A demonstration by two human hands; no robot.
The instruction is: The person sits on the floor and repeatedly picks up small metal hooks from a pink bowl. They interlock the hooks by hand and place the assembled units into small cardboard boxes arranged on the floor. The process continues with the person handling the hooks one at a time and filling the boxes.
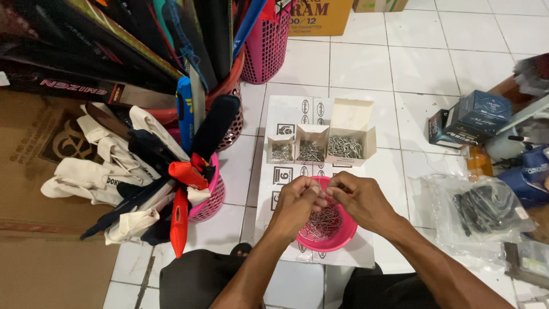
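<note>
I hold my left hand (pixel 297 200) and right hand (pixel 357 197) pinched together on a small hook over the pink bowl (pixel 346 237), so drops land inside.

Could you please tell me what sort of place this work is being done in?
Probably a small shop or workshop floor, perhaps for sports gear: white floor tiles, pink baskets stuffed with long covers, and open boxes of small metal hooks beside a pink bowl under both hands.

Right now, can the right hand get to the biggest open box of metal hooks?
Probably yes. The right hand is over the pink bowl, and the largest box sits open just beyond, nothing between.
</note>
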